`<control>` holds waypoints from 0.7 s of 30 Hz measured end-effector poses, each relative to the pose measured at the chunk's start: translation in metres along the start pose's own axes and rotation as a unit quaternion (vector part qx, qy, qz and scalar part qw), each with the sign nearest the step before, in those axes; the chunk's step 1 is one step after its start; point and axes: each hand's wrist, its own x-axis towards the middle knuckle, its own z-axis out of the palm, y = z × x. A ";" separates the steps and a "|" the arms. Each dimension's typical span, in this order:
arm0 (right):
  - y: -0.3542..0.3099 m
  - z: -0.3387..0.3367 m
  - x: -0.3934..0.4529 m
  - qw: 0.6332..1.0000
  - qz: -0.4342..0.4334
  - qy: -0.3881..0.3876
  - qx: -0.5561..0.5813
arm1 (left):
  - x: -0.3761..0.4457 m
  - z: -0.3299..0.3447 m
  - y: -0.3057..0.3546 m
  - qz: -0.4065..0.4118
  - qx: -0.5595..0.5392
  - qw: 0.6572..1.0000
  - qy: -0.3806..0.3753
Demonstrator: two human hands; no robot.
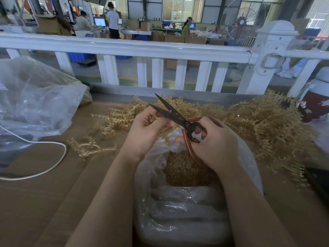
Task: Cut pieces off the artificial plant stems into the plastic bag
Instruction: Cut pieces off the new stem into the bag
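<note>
While both hands work above the open plastic bag [156,177], the scissors [175,116] stand with blades parted.

The right hand [211,145] has its fingers curled through and around the red-brown scissor handles; the left hand [147,129] pinches a golden artificial plant stem [154,117] at the blades. Cut pieces [185,171] lie inside the bag. A pile of uncut stems [263,125] spreads over the brown tabletop [44,202] behind and to the right, and a white cable [58,157] loops at the left.

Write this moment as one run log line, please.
left hand: pinches stem | right hand: grips scissors, blades open | plastic bag: below hands, holds cut pieces | step: cutting
</note>
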 end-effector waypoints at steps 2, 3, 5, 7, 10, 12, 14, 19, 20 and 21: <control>-0.001 0.002 0.000 1.000 0.009 0.003 0.022 | 0.000 0.000 0.000 -0.009 -0.009 1.000 0.002; -0.001 0.004 0.000 0.999 0.011 0.005 0.033 | 0.000 0.000 0.000 -0.013 -0.012 1.000 0.003; 0.001 0.006 0.000 0.999 0.011 0.012 0.048 | 0.000 0.000 0.000 -0.019 -0.017 1.000 0.003; 0.003 0.008 -0.001 0.999 0.010 0.012 0.050 | 0.000 0.000 0.000 -0.019 -0.024 1.000 -0.001; 0.005 0.010 -0.002 0.999 0.009 0.014 0.047 | -0.001 0.000 0.001 -0.017 -0.022 1.000 -0.005; 0.005 0.010 -0.002 0.999 0.007 0.020 0.050 | -0.001 0.000 0.001 -0.019 -0.024 1.000 -0.005; 0.004 0.010 -0.002 0.998 0.002 0.028 0.054 | -0.001 0.000 0.001 -0.021 -0.022 1.000 -0.006; 0.004 0.011 -0.002 0.998 -0.008 0.034 0.059 | -0.001 -0.001 0.001 -0.017 -0.019 1.000 -0.006; 0.005 0.012 -0.002 0.997 -0.014 0.038 0.060 | -0.001 -0.001 0.001 -0.017 -0.018 1.000 -0.005; 0.006 0.012 -0.002 0.997 -0.020 0.044 0.062 | -0.001 -0.001 0.001 -0.019 -0.020 1.000 -0.004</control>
